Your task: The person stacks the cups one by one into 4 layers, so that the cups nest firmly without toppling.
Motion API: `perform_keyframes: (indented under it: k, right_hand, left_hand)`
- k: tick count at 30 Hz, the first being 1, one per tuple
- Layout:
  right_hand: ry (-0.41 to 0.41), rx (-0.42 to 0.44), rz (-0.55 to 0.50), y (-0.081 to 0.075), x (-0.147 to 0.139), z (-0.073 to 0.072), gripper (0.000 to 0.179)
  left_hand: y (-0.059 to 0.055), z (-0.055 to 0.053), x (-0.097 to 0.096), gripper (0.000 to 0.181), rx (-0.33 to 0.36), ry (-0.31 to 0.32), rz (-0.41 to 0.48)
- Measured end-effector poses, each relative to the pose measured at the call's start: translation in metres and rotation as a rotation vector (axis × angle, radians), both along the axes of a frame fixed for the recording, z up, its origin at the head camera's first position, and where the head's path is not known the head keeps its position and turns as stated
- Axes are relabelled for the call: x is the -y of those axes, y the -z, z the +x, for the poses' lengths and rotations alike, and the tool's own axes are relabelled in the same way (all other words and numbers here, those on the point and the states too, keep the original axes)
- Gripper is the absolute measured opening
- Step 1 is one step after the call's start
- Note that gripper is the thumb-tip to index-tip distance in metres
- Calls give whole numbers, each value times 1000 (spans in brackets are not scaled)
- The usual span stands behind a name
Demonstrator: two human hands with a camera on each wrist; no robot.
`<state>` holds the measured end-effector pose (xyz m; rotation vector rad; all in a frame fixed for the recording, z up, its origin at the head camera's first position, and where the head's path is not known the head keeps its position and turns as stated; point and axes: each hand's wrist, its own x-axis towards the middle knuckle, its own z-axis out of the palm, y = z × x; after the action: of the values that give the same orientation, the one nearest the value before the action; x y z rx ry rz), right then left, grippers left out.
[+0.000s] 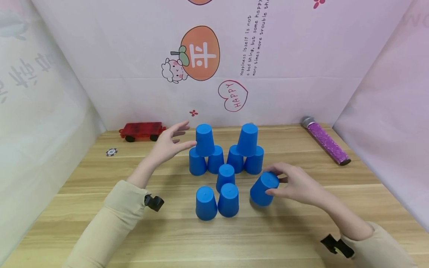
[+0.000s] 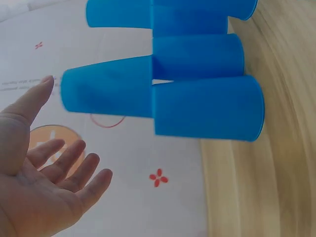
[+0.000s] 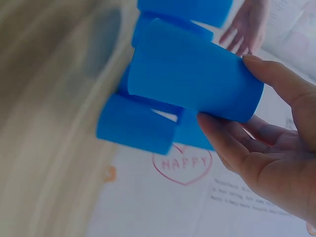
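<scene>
My right hand (image 1: 296, 184) grips an upside-down blue cup (image 1: 263, 190) near its closed end, thumb on one side and fingers on the other; the cup is tilted. My left hand (image 1: 171, 143) has its fingers spread beside the upper cup (image 1: 205, 140) of the left stack, nothing in its grasp. That cup straddles two lower cups (image 1: 197, 162). To its right, another upper cup (image 1: 247, 140) sits on a second pair (image 1: 253, 161). In front, a single cup (image 1: 226, 176) stands behind two side-by-side cups (image 1: 206, 203) (image 1: 228, 201), all upside down.
A red toy wagon (image 1: 142, 130) and a small poker chip (image 1: 111, 152) lie at the back left. At the back right is a purple glittery microphone (image 1: 326, 141). Printed white sheets (image 1: 134, 85) wall the wooden table (image 1: 181, 242) at the back and sides.
</scene>
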<state>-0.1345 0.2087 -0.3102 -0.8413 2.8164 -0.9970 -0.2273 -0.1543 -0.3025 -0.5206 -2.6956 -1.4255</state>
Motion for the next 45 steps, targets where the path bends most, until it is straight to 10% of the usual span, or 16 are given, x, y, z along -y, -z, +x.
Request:
perform_keyframes:
  k: [22,31,45]
  right_hand:
    - [75,-134,87,-89,-22,-23,47]
    - [85,-65,36,-127,4,-43,45]
    - [29,-62,105,-140,64,-83,46]
  left_hand:
    - [-32,90,43,65,-99,-63,22]
    - [-7,119,35,60,-109,-38,79]
    - [38,131,1,68,102,7,154]
